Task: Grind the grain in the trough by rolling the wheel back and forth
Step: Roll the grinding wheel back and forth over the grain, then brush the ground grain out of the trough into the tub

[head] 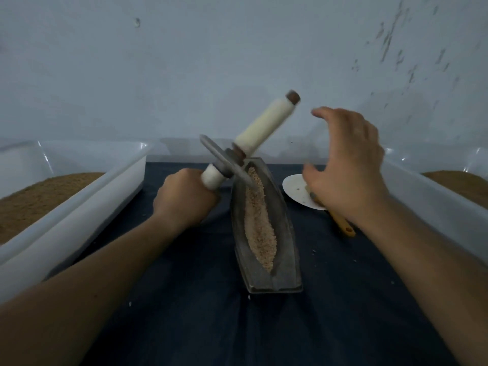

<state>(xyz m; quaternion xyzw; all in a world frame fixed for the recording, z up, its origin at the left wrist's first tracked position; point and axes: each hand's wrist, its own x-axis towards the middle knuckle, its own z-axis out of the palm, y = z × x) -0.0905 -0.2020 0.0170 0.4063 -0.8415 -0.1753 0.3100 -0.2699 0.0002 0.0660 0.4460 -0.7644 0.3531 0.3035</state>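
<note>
Evidently part-way through: looks already broken up, that pale, coarse grain [260, 228] lying as a long strip in the hollow of the grey metal boat-shaped trough [285, 233], set lengthwise at the middle of the dark blue cloth [184, 313]. Seems gritty rather than fine, so probably needs many more passes. Grips the near cream-sleeved handle [211, 178] of the grey metal disc wheel [219, 154] with the left hand [184, 199], fingers clenched round it. Holds the wheel tilted, lower rim dipping at the far end of the trough, far cream-sleeved handle [264, 125] raised up and to the right, blurred. Shows the right hand [346, 167] released, fingers spread and loosely bent, near that raised handle but apart from it, grasping nothing. Calls, as a judgement, for taking hold of the second handle, levelling the axle and rolling along the groove.

Counting up: one trough, one wheel with two handles, one strip of grain, two hands. Also two translucent white plastic tubs, left [87, 204] and right [422, 196] of the cloth, each holding brown meal. One small white round plate [294, 187] just right of the trough, partly hidden behind the right hand. One yellow-handled tool [343, 225] lying across it, working end hidden, kind hard to tell. Beyond these, scattered specks on the cloth, too small to count.
</note>
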